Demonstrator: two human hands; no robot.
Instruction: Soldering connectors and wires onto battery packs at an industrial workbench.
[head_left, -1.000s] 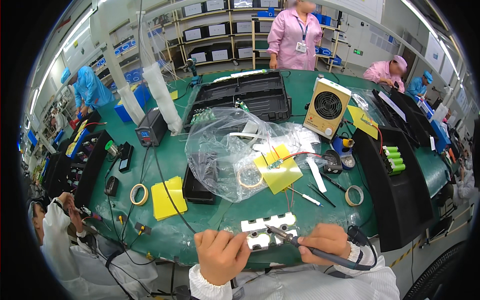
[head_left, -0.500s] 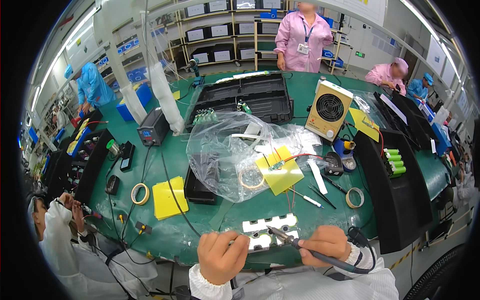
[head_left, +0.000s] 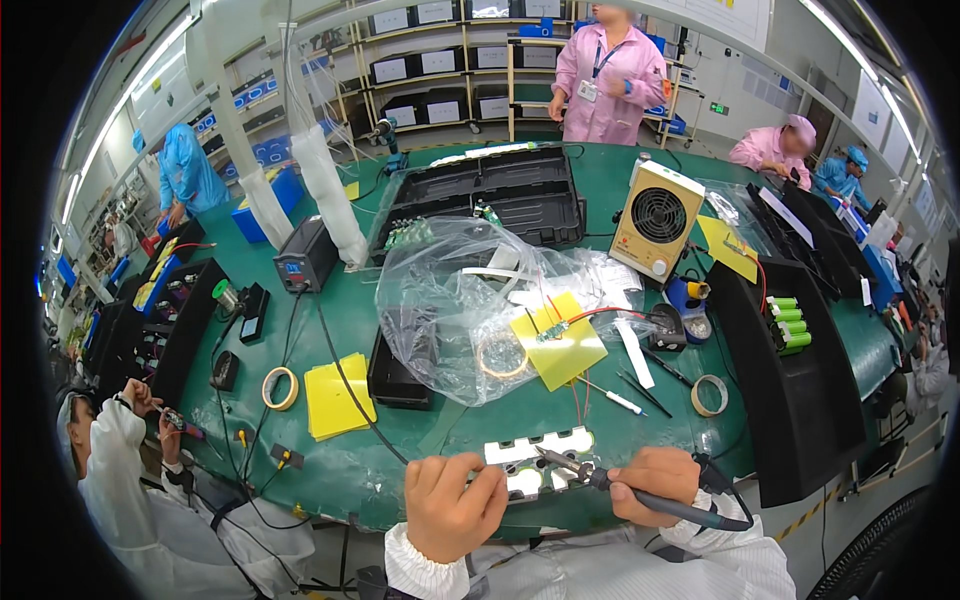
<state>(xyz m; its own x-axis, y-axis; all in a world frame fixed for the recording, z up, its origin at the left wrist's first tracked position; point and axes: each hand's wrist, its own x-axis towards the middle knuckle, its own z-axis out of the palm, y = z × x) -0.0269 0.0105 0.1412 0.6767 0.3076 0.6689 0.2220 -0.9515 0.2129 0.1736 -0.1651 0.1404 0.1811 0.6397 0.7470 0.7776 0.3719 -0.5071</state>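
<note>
A soldering iron (head_left: 665,508) lies in my right hand (head_left: 655,482), whose fingers are wrapped round its handle. Its tip points left and touches or hovers just over the middle of a battery pack (head_left: 566,442). That pack is white on top with black patches and bright metal strips, and lies near the table's front edge. At its left end my left hand (head_left: 452,505) is closed, thumb and forefinger pinched together beside the pack. What they hold, if anything, is too small to make out.
Beyond the pack lie a small circuit board on a yellow sheet (head_left: 585,360), tweezers (head_left: 645,393) and a tape roll (head_left: 710,396). A plastic bag (head_left: 440,300) and a fan unit (head_left: 657,222) stand farther back. Black trays (head_left: 800,430) flank the right; a co-worker (head_left: 120,460) sits left.
My left hand has shifted slightly to the right and down. My right hand and the soldering iron have moved a little to the right. The pack stays put.
</note>
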